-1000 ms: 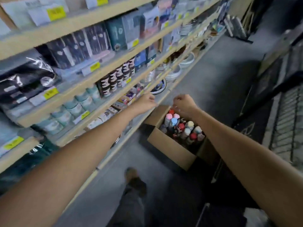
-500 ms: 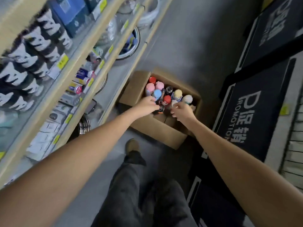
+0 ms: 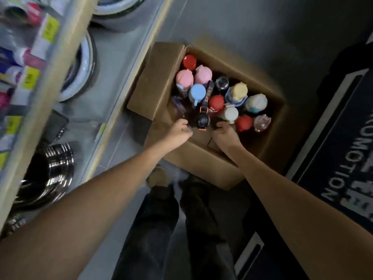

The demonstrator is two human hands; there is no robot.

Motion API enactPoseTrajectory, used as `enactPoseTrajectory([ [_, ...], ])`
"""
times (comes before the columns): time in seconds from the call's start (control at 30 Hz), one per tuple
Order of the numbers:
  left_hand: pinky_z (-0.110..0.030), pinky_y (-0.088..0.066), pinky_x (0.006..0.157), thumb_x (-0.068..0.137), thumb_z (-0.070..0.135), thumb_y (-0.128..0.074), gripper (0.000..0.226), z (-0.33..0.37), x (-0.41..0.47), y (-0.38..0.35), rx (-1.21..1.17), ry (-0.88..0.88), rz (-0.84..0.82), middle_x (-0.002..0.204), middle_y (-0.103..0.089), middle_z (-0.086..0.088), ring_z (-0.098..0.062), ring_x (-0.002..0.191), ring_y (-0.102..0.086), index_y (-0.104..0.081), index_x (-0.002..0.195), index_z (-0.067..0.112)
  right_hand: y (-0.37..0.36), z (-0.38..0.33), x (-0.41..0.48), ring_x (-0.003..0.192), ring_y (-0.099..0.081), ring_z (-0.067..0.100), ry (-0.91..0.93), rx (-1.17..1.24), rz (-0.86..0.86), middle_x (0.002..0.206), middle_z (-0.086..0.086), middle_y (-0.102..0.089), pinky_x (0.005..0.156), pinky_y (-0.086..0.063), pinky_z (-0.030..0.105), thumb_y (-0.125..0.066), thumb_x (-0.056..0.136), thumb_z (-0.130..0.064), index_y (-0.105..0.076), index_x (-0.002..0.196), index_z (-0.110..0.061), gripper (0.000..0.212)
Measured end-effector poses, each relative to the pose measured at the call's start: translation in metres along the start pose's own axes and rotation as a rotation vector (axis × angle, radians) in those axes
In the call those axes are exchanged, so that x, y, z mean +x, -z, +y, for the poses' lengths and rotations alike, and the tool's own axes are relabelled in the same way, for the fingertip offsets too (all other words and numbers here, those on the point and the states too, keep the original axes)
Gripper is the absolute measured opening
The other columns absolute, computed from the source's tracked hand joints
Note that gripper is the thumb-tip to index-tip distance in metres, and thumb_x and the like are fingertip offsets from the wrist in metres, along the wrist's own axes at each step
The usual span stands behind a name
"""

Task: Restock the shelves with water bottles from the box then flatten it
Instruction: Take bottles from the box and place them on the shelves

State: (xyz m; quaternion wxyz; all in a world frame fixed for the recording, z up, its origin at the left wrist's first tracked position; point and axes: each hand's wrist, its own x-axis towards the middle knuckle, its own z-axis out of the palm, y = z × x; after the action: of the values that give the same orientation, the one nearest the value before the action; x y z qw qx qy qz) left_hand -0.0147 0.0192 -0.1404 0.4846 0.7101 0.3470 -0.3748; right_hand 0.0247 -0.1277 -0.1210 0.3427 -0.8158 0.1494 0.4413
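**A:** Head view. Where are the hands and stock?

**B:** The box [image 3: 191,156] is on the floor beside the shelf [image 3: 66,63], its flap [image 3: 155,77] folded outward. The bottles [image 3: 184,77] stand packed upright inside. The left hand [image 3: 178,133] has its fingers curled against the black-lidded bottle [image 3: 202,120] at the near wall. The right hand [image 3: 227,135] has its fingers curled just right of that lid. I cannot tell whether either grip is actually closed, because the lid hides the contact.

**A:** Risks?

**B:** The strap [image 3: 209,93] lies across neighbouring caps. My guess is that a straight lift could snag it and tip the red-capped bottle [image 3: 216,103] beside it. The packing is tight, so a one-sided grip may slip. Pulling against the near wall could also drag the box.

**A:** What has changed against the earlier frames?

**B:** A second ago both hands were raised above the box, with the shelves filling the view. Half a second ago they had reached the caps. Now they sit lower, either side of the black lid, and the camera looks more steeply down. No bottle is out yet.
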Motion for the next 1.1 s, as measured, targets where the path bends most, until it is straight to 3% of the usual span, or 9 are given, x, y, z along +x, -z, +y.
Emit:
enactPoseTrajectory([
  [0.17, -0.018, -0.032, 0.095, 0.093, 0.012, -0.053, 0.055, -0.020, 0.089, -0.048, -0.100, 0.060, -0.024, 0.141, -0.043, -0.009, -0.017, 0.128, -0.043, -0.031, 0.143, 0.006, -0.026, 0.036, 0.084, 0.104, -0.054, 0.028, -0.060, 0.029, -0.006, 0.105, 0.020, -0.059, 0.092, -0.039, 0.033, -0.054, 0.089, -0.006, -0.054, 0.121, 0.006, 0.034],
  [0.33, -0.049, -0.039, 0.107, 0.075, 0.015, -0.057, 0.082, -0.055, 0.170, -0.077, -0.141, 0.082, -0.019, 0.153, -0.024, -0.008, -0.031, 0.132, -0.040, -0.022, 0.149, 0.018, -0.057, 0.092, 0.184, 0.120, -0.050, 0.031, -0.014, 0.058, -0.026, 0.125, 0.015, -0.054, 0.105, -0.040, 0.041, -0.053, 0.072, -0.015, -0.048, 0.126, -0.009, 0.054],
  [0.43, -0.049, -0.038, 0.107, 0.069, 0.009, -0.052, 0.086, -0.061, 0.184, -0.083, -0.171, 0.067, -0.064, 0.152, -0.027, -0.008, -0.027, 0.133, -0.036, -0.024, 0.148, 0.025, -0.066, 0.102, 0.206, 0.121, -0.050, 0.025, 0.019, 0.180, -0.077, 0.129, 0.011, -0.054, 0.108, -0.039, 0.041, -0.051, 0.068, -0.004, -0.041, 0.135, -0.010, 0.067],
  [0.57, -0.054, -0.037, 0.107, 0.050, 0.007, -0.045, 0.094, -0.082, 0.210, -0.094, -0.317, 0.082, -0.026, 0.144, -0.033, -0.005, -0.033, 0.128, -0.042, -0.039, 0.141, 0.033, -0.072, 0.092, 0.207, 0.113, -0.057, 0.027, -0.014, 0.312, -0.088, 0.118, 0.007, -0.057, 0.094, -0.051, 0.043, -0.052, 0.064, -0.001, -0.039, 0.136, -0.010, 0.073],
  [0.63, -0.049, -0.038, 0.108, 0.057, 0.001, -0.046, 0.089, -0.081, 0.206, -0.094, -0.315, 0.094, -0.047, 0.146, -0.034, -0.005, -0.029, 0.130, -0.040, -0.040, 0.140, 0.033, -0.068, 0.086, 0.202, 0.106, -0.060, 0.029, -0.050, 0.320, -0.073, 0.117, 0.008, -0.057, 0.072, -0.057, 0.024, -0.050, 0.068, -0.003, -0.040, 0.136, -0.010, 0.069],
  [0.7, -0.042, -0.041, 0.107, 0.068, -0.009, -0.043, 0.084, -0.070, 0.186, -0.090, -0.351, 0.100, -0.074, 0.146, -0.037, -0.004, -0.023, 0.130, -0.042, -0.038, 0.142, 0.030, -0.062, 0.084, 0.196, 0.095, -0.060, 0.026, -0.052, 0.278, -0.073, 0.122, 0.010, -0.056, 0.045, -0.044, 0.008, -0.049, 0.080, 0.000, -0.039, 0.137, -0.011, 0.059],
  [0.8, -0.032, -0.044, 0.099, 0.074, -0.018, -0.039, 0.081, -0.065, 0.166, -0.088, -0.391, 0.099, -0.088, 0.133, -0.048, -0.003, -0.019, 0.118, -0.050, -0.037, 0.144, 0.024, -0.055, 0.084, 0.183, 0.080, -0.057, 0.011, -0.043, 0.252, -0.075, 0.126, 0.010, -0.055, 0.037, -0.037, 0.006, -0.057, 0.082, -0.003, -0.038, 0.137, -0.010, 0.059],
  [0.93, -0.026, -0.043, 0.088, 0.072, -0.015, -0.040, 0.078, -0.062, 0.140, -0.076, -0.415, 0.060, -0.077, 0.142, -0.043, -0.012, -0.025, 0.128, -0.045, -0.045, 0.139, 0.026, -0.053, 0.071, 0.149, 0.087, -0.059, 0.007, -0.013, 0.254, -0.015, 0.120, 0.004, -0.056, 0.058, -0.045, 0.006, -0.074, 0.081, -0.015, -0.040, 0.135, -0.007, 0.064],
  [1.1, -0.028, -0.037, 0.104, 0.080, -0.018, -0.033, 0.069, -0.044, 0.084, -0.048, -0.340, -0.037, -0.104, 0.139, -0.050, -0.010, -0.022, 0.128, -0.047, -0.042, 0.141, 0.013, -0.041, 0.044, 0.098, 0.107, -0.060, 0.018, 0.009, 0.153, 0.129, 0.117, 0.003, -0.062, 0.098, -0.048, 0.033, -0.080, 0.072, -0.028, -0.049, 0.126, -0.012, 0.064],
])
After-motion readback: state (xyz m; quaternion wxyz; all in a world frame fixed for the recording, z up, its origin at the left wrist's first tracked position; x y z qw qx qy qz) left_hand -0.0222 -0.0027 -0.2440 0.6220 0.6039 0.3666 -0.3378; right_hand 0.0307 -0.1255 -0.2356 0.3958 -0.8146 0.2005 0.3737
